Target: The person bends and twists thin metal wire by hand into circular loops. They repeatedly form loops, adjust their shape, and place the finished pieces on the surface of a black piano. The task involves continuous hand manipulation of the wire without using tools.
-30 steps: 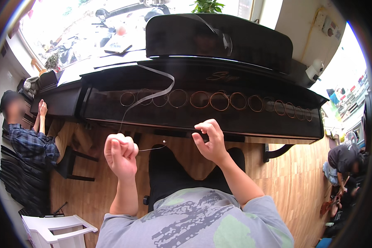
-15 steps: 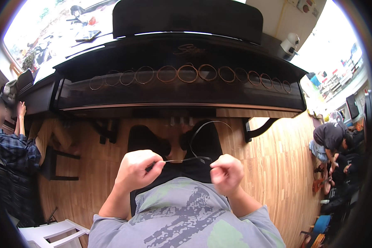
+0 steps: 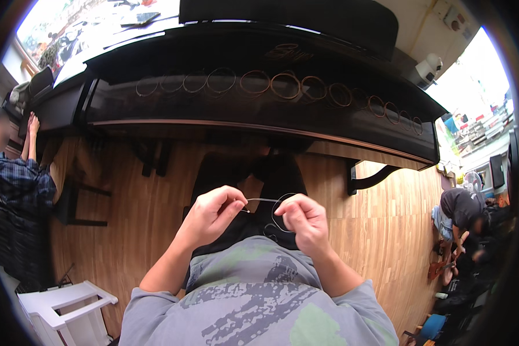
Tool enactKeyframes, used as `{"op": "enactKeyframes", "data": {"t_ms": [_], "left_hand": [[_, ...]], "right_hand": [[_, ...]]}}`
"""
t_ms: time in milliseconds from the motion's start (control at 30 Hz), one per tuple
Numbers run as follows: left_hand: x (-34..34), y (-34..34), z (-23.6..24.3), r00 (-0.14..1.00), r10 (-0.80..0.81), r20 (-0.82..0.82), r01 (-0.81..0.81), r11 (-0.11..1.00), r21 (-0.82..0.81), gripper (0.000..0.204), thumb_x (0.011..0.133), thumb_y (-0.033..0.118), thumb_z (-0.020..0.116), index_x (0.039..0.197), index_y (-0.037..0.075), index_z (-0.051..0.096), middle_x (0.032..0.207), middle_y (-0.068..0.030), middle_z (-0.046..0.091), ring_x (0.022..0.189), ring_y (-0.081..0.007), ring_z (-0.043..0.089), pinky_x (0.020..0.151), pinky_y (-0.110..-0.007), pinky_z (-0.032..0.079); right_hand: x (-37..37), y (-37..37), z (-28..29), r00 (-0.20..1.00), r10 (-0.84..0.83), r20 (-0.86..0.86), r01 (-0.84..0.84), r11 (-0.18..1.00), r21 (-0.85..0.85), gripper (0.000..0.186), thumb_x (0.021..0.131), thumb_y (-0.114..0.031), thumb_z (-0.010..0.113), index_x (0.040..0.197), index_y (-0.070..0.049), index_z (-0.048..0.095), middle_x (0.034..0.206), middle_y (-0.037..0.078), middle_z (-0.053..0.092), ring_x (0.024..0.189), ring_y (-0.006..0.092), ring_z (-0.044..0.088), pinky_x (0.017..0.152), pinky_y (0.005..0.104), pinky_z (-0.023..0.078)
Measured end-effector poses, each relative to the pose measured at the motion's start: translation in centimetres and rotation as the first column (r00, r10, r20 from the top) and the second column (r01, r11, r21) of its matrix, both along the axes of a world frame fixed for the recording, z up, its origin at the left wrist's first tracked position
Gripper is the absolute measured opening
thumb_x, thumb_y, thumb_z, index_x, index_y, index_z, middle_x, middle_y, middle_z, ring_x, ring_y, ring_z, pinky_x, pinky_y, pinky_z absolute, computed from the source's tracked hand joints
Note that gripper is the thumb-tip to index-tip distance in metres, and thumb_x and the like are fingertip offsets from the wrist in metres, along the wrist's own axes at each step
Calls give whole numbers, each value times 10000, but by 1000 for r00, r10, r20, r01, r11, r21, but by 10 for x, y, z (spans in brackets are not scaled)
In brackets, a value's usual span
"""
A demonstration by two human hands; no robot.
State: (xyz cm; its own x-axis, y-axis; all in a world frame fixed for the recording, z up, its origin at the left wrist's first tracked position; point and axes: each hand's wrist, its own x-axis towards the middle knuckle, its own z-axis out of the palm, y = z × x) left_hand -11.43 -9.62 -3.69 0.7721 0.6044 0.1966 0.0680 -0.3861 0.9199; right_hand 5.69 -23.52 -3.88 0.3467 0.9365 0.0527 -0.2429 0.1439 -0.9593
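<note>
Above my lap, my left hand (image 3: 214, 214) and my right hand (image 3: 305, 222) pinch a thin metal instrument string (image 3: 262, 200), apparently a guitar string. A short stretch of it runs between the two sets of fingers. By the left fingertips a small bead-like end sticks out. The rest curves into a loose loop beside and below my right hand, partly hidden behind it. Ahead, a row of coiled strings (image 3: 285, 86) lies on the closed lid of a black piano (image 3: 184, 109), some copper-coloured, others darker and thinner.
A person in a plaid shirt (image 3: 20, 181) sits at far left, hands on a dark surface. A white chair-like frame (image 3: 69, 314) stands at lower left. At right, a person in a dark top (image 3: 461, 205) bends near a small guitar-like instrument (image 3: 437, 269). A white camera-like device (image 3: 428, 68) rests at the piano's right end.
My hands have come closer together, the right one moving inward. The string's loop, earlier arching up beyond my right hand, now hangs smaller beside it. The whole view has shifted slightly.
</note>
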Motion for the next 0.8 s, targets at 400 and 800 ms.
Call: {"op": "enactKeyframes", "data": {"t_ms": [400,800], "left_hand": [[-14,18,-65,991,131,-42,-137,924,-356,144,954,116,507,928,14,605,771,10,563,667,-42,490,605,-199,415],[6,31,-75,993,111,33,-77,849,-523,140,960,119,482,973,27,588,787,30,524,656,-28,451,603,-182,389]], "right_hand": [[29,4,-19,988,-126,-88,139,976,166,285,973,-194,521,862,55,606,637,11,511,469,22,307,432,206,218],[30,26,-23,997,-77,-17,78,993,83,225,934,-173,586,848,25,647,735,39,614,545,22,399,484,180,292]]}}
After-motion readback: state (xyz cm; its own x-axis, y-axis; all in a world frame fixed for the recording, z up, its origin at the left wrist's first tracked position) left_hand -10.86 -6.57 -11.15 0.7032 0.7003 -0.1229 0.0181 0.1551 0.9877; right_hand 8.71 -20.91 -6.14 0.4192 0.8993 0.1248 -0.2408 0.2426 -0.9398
